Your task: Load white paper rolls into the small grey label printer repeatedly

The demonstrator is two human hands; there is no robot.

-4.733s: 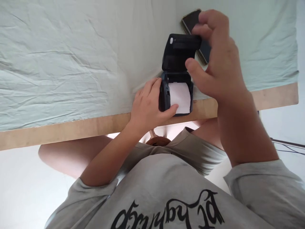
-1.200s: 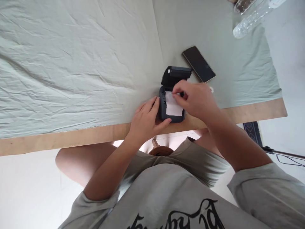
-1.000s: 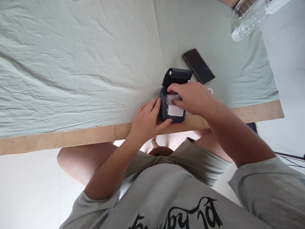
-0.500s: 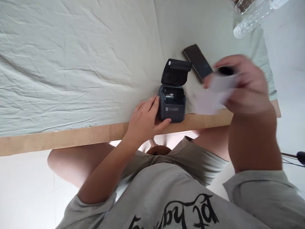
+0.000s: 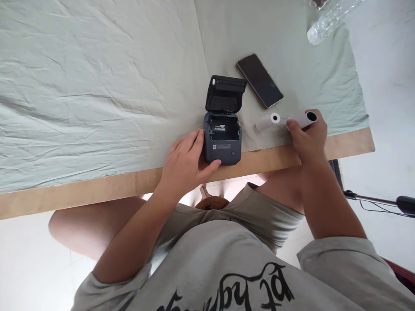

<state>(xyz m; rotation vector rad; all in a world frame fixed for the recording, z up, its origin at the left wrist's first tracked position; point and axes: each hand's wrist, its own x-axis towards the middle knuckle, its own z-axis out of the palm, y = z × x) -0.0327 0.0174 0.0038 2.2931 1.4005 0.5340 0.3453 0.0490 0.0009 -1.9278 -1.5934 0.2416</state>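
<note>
A dark portable thermal printer (image 5: 222, 151) stands near the table's front edge, its lid (image 5: 225, 94) raised and its paper bay bare inside. My left hand (image 5: 186, 162) cups the printer's near left corner, fingers along its side and thumb at its front. To the right, my right hand (image 5: 309, 137) is closed around a white paper roll (image 5: 300, 121) with a wide dark core, held close to the tabletop. Between that hand and the printer lies another paper roll (image 5: 266, 122), white with a small core hole facing right.
Behind the rolls a phone (image 5: 260, 80) lies screen up on the pale green cloth (image 5: 113, 95). A clear plastic bottle (image 5: 327, 26) lies at the far right. The wooden table edge (image 5: 129, 185) runs in front of me, with a stool (image 5: 212, 203) below.
My right hand has come down toward the tabletop with the wide-core roll. The small-core roll now shows on the cloth. My left hand stays at the printer; the view has shifted slightly.
</note>
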